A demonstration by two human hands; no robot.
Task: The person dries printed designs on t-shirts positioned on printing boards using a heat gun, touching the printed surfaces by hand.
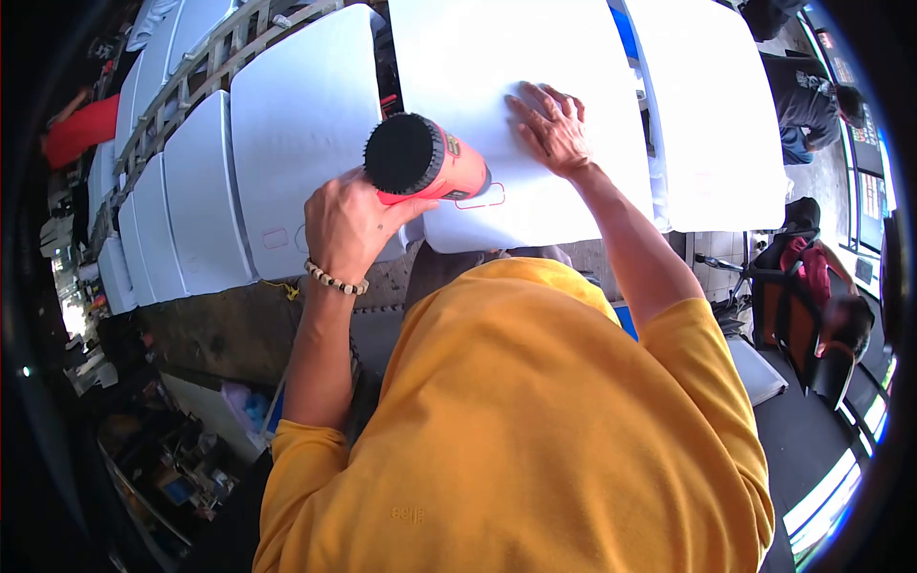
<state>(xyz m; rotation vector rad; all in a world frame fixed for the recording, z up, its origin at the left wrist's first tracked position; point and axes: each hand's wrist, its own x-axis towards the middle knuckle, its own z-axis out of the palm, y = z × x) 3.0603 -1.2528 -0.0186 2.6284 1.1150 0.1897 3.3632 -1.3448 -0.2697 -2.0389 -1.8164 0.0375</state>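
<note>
My left hand (346,224), with a beaded bracelet on its wrist, is closed around a red heat gun (458,170) with a black round rear end. The gun's dark nozzle points down at a red printed outline (494,197) near the front edge of a white cloth-covered board (535,48). Its handle is mostly hidden behind my fingers. My right hand (554,126) rests on the same white cloth, to the right of the gun and farther back, fingers somewhat spread and holding nothing.
More white cloth-covered boards stand to the left (306,105) and right (712,115), some with faint printed outlines. A slatted frame (215,57) runs behind the left ones. One person in dark clothes (807,100) is at the right; a red sleeve (84,129) shows far left.
</note>
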